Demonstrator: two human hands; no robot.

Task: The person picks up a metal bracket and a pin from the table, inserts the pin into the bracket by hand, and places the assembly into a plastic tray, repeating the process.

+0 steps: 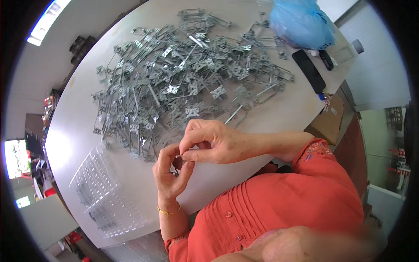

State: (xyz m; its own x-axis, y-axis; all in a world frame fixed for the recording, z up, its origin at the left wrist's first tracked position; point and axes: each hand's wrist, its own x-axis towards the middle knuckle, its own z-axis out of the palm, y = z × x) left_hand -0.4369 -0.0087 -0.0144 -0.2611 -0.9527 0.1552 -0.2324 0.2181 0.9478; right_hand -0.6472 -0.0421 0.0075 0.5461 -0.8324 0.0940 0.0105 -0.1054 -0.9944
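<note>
Where fingers [197, 156] meet, a piece [178, 156] is mostly hidden.

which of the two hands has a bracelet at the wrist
The left hand, the one nearer the clear perforated plastic tray: a thin yellow bracelet circles its wrist, while the right hand has a bare wrist.

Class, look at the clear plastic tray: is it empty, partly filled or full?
Partly filled, it appears: grey metal pieces show in the left side of the clear plastic tray, while its right side looks bare.
</note>
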